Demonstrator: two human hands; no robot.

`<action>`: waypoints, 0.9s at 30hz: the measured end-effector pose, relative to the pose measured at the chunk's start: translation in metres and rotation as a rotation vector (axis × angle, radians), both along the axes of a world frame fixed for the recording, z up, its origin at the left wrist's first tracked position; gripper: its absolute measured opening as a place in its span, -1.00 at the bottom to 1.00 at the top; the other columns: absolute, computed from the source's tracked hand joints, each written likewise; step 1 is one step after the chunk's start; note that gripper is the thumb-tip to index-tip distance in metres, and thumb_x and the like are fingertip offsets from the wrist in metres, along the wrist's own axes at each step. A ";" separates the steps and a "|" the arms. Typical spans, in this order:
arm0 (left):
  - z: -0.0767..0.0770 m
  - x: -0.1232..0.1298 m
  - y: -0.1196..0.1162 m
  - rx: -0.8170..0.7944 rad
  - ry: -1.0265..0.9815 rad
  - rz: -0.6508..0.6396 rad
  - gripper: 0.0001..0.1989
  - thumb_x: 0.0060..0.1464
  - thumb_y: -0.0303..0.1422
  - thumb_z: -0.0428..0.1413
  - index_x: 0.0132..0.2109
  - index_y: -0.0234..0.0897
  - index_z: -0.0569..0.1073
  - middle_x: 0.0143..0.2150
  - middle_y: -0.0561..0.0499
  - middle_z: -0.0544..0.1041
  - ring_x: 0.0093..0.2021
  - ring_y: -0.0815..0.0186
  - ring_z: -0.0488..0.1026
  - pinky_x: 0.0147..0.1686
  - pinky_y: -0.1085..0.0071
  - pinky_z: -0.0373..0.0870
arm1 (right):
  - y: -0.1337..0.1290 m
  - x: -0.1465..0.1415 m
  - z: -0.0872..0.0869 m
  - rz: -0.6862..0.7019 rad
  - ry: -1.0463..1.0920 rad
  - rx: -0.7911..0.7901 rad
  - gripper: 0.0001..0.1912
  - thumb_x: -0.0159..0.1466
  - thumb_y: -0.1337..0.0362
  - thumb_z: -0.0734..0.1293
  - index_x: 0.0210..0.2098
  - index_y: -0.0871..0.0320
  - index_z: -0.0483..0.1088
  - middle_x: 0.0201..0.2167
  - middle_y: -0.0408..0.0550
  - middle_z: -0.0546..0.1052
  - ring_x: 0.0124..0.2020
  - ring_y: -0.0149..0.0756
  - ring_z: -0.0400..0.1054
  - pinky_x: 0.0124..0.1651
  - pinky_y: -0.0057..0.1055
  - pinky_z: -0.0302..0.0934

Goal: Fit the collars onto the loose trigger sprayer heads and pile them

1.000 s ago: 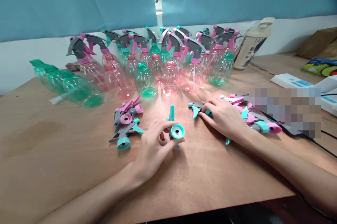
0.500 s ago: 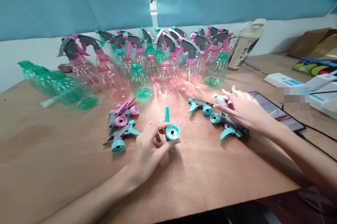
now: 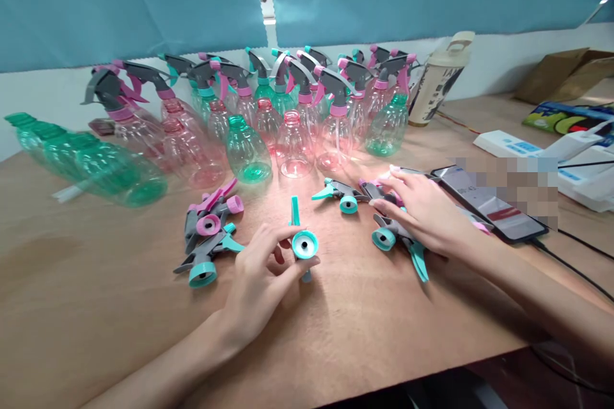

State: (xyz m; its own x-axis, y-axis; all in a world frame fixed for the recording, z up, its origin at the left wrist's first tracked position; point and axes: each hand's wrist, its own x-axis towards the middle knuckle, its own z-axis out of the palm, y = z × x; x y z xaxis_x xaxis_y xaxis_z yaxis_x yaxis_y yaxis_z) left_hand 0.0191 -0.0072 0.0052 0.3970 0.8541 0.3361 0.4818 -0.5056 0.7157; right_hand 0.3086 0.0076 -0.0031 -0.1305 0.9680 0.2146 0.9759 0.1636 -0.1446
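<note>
My left hand (image 3: 261, 268) pinches a teal-and-grey spray head (image 3: 305, 245) by its round collar, the opening facing up toward me. At the right, my right hand (image 3: 417, 207) reaches over a loose pile of spray heads, fingers partly curled around grey and pink parts; whether it grips one is hidden. A teal-collared spray head (image 3: 384, 239) lies under that hand, and another (image 3: 348, 205) is just left of its fingertips. To the left of my left hand lie pink spray heads (image 3: 208, 224) and a teal one (image 3: 202, 274).
Behind stand several pink and green bottles, some capped with sprayers, others open, such as a green one (image 3: 249, 150). Green bottles (image 3: 110, 166) lean at the left. A phone (image 3: 494, 201), a tumbler (image 3: 439, 82) and a white power strip (image 3: 513, 143) are at the right.
The spray heads under my right hand have shifted and turned; one teal trigger now points toward the front edge. The view has swung slightly right. My left hand keeps its hold.
</note>
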 end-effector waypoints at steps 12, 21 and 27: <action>-0.001 0.002 0.003 -0.031 0.012 0.020 -0.78 0.09 -0.33 0.16 -0.09 -0.22 0.44 -0.31 0.05 0.39 -0.40 0.39 0.34 -0.44 0.48 0.34 | 0.007 0.008 -0.005 -0.078 -0.060 -0.034 -0.38 0.31 -0.15 -0.04 0.07 0.10 0.31 0.04 0.20 0.37 0.05 0.11 0.22 -0.04 0.00 0.16; -0.002 0.006 0.007 -0.055 -0.014 0.032 -0.77 0.10 -0.31 0.16 -0.08 -0.20 0.43 -0.28 0.04 0.41 -0.35 0.37 0.36 -0.42 0.46 0.35 | -0.008 -0.015 0.006 0.348 -0.005 -0.023 -0.10 0.13 -0.30 0.17 0.29 0.12 0.05 0.29 0.26 0.09 0.32 0.14 -0.11 0.21 0.14 -0.07; -0.001 0.014 0.005 -0.060 0.009 0.001 -0.77 0.10 -0.31 0.16 -0.08 -0.22 0.43 -0.29 0.03 0.40 -0.41 0.39 0.33 -0.44 0.47 0.35 | -0.004 -0.020 0.001 0.345 -0.061 0.014 -0.09 0.10 -0.31 0.20 0.27 0.11 0.10 0.29 0.30 0.10 0.30 0.15 -0.05 0.23 0.17 -0.16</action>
